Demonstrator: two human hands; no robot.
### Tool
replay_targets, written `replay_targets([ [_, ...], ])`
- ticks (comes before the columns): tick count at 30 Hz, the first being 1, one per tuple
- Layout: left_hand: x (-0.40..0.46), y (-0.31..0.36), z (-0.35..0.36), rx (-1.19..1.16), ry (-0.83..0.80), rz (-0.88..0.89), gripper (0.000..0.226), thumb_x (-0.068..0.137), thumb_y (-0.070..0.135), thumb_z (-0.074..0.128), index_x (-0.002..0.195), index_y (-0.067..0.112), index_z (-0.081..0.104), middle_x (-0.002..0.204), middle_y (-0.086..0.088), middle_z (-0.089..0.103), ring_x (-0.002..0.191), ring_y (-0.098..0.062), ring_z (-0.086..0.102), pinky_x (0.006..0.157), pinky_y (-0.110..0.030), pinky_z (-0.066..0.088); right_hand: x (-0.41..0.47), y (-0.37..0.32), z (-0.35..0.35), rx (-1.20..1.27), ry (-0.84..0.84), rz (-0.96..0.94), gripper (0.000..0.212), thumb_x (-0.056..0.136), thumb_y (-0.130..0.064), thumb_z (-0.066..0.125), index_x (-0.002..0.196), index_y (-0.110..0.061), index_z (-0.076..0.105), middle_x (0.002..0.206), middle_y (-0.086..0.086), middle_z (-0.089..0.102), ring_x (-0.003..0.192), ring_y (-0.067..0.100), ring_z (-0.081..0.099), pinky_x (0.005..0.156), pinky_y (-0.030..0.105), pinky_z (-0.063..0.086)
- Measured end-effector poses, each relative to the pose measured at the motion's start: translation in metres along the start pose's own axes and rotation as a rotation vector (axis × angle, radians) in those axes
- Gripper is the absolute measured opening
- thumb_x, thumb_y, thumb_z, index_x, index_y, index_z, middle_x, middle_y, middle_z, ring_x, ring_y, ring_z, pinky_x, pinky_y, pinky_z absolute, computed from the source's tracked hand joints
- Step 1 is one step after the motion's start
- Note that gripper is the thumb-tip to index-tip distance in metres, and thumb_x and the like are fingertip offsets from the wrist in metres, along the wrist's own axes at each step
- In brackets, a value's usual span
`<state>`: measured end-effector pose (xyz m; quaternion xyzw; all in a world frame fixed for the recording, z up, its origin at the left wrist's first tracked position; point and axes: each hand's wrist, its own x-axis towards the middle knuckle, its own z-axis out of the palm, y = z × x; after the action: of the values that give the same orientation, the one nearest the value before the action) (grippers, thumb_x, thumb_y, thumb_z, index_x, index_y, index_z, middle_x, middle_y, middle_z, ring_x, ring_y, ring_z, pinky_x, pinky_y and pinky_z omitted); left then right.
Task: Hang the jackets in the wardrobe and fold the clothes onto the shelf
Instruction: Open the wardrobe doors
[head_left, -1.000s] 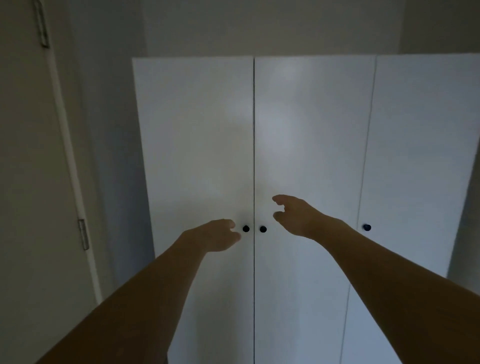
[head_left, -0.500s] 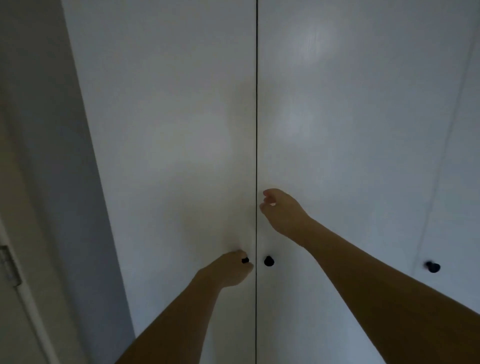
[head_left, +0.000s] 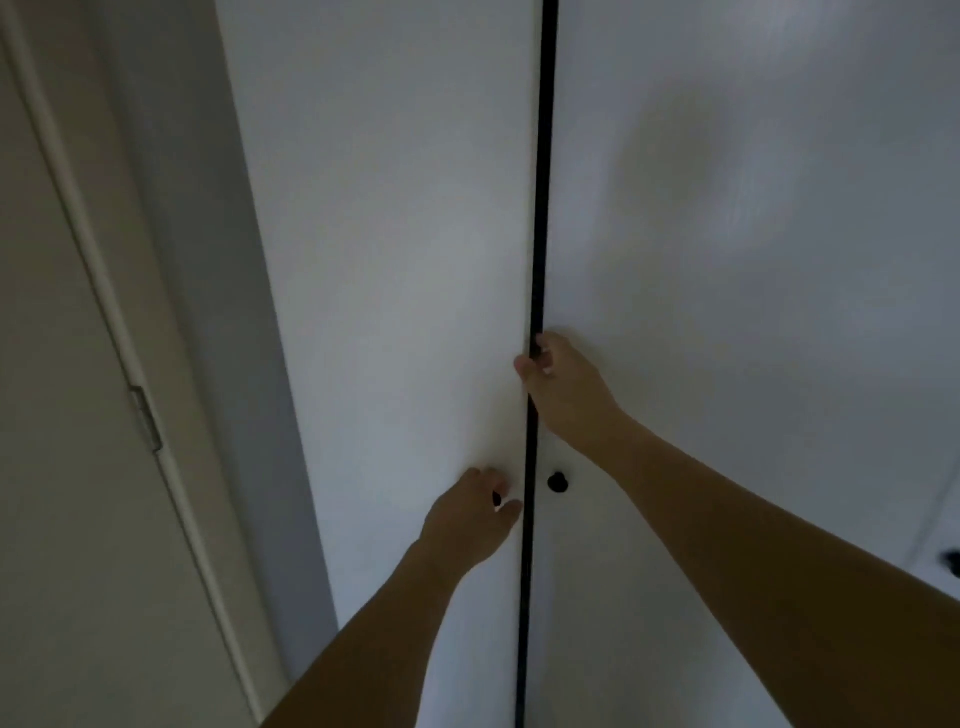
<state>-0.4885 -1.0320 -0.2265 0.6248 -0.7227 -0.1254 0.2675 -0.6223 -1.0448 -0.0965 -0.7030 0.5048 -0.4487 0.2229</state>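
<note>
A white wardrobe fills the view, with its left door (head_left: 395, 260) and middle door (head_left: 753, 260) parted by a narrow dark gap. My left hand (head_left: 467, 519) pinches the small black knob (head_left: 497, 500) of the left door. My right hand (head_left: 558, 384) is higher up, its fingertips hooked into the gap on the edge of a door. The middle door's black knob (head_left: 557, 482) is free. No jackets or clothes are in view, and the wardrobe's inside is hidden.
A third wardrobe door with its own black knob (head_left: 951, 560) is at the far right. On the left stands a room door or frame with a metal hinge (head_left: 147, 418), with a grey wall strip between it and the wardrobe.
I have come closer to the wardrobe. My left hand took hold of the left knob, my right hand went to the door edge, and the gap between the doors has widened slightly.
</note>
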Motion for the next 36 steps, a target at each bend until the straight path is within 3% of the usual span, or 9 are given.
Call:
replay_targets([
  [3,-0.035,-0.014,-0.01,-0.04,0.04,-0.038,0.032,0.087,0.06,0.058,0.09,0.028,0.055,0.089,0.01,0.058,0.076,-0.005,0.056,0.065,-0.016,0.043,-0.013,-0.024,0.011,0.01,-0.006,-0.082,0.018,0.099,-0.039,0.047,0.092,-0.023,0.053,0.078,-0.004,0.056,0.067,0.007,0.054,0.061,0.019,0.041],
  [10,-0.114,-0.079,-0.063,0.064,0.162,-0.134,0.051,0.076,0.08,0.05,0.069,0.03,0.047,0.063,0.012,0.053,0.056,-0.005,0.053,0.051,-0.014,0.031,-0.069,-0.09,0.061,0.03,-0.114,-0.318,0.024,0.089,-0.046,0.062,0.076,-0.03,0.049,0.069,-0.014,0.06,0.063,0.0,0.057,0.055,0.009,0.04],
  [12,-0.136,-0.102,-0.083,0.094,0.178,-0.124,0.046,0.078,0.075,0.052,0.071,0.03,0.046,0.064,0.012,0.053,0.057,-0.005,0.055,0.052,-0.015,0.034,-0.077,-0.111,0.084,0.116,-0.181,-0.34,0.019,0.087,-0.047,0.065,0.085,-0.033,0.052,0.074,-0.027,0.06,0.067,-0.008,0.057,0.06,0.007,0.044],
  [14,-0.159,-0.123,-0.099,0.064,0.208,-0.115,0.04,0.077,0.07,0.052,0.074,0.031,0.045,0.066,0.011,0.054,0.058,-0.006,0.055,0.052,-0.015,0.036,-0.083,-0.13,0.11,0.182,-0.264,-0.361,0.035,0.083,-0.055,0.064,0.111,-0.037,0.053,0.102,-0.029,0.061,0.09,-0.009,0.061,0.078,0.014,0.051],
  [16,-0.181,-0.144,-0.116,0.013,0.264,-0.13,0.033,0.076,0.065,0.051,0.074,0.033,0.042,0.066,0.012,0.052,0.057,-0.003,0.054,0.05,-0.012,0.033,-0.084,-0.149,0.138,0.213,-0.351,-0.385,0.065,0.082,-0.061,0.061,0.14,-0.039,0.038,0.137,-0.019,0.05,0.116,-0.001,0.054,0.097,0.029,0.048],
  [18,-0.199,-0.166,-0.134,0.006,0.325,-0.155,0.031,0.08,0.056,0.054,0.07,0.031,0.038,0.061,0.01,0.049,0.052,-0.001,0.05,0.045,-0.011,0.026,-0.086,-0.168,0.169,0.221,-0.42,-0.397,0.08,0.084,-0.064,0.057,0.15,-0.044,0.014,0.153,-0.018,0.031,0.136,0.007,0.038,0.109,0.037,0.037],
  [21,-0.216,-0.202,-0.163,-0.018,0.371,-0.222,0.029,0.087,0.045,0.056,0.07,0.024,0.044,0.064,0.006,0.055,0.056,-0.005,0.053,0.05,-0.022,0.035,-0.086,-0.193,0.217,0.195,-0.407,-0.433,0.084,0.087,-0.063,0.052,0.15,-0.044,0.0,0.16,-0.017,0.01,0.146,0.006,0.015,0.117,0.036,0.02],
  [24,-0.221,-0.239,-0.195,-0.033,0.356,-0.292,0.028,0.092,0.041,0.054,0.089,0.013,0.062,0.086,-0.001,0.068,0.072,-0.019,0.063,0.068,-0.032,0.052,-0.081,-0.216,0.262,0.083,-0.308,-0.559,0.083,0.093,-0.054,0.051,0.154,-0.033,-0.001,0.162,-0.012,-0.002,0.145,0.0,0.001,0.114,0.025,0.01],
  [36,-0.2,-0.323,-0.256,-0.043,0.267,-0.491,0.026,0.098,0.037,0.052,0.099,0.012,0.057,0.098,-0.006,0.066,0.09,-0.025,0.063,0.075,-0.028,0.047,-0.046,-0.243,0.365,-0.235,-0.158,-0.617,0.093,0.09,-0.051,0.058,0.153,-0.031,-0.007,0.162,-0.005,-0.01,0.148,0.025,0.007,0.116,0.05,0.025],
])
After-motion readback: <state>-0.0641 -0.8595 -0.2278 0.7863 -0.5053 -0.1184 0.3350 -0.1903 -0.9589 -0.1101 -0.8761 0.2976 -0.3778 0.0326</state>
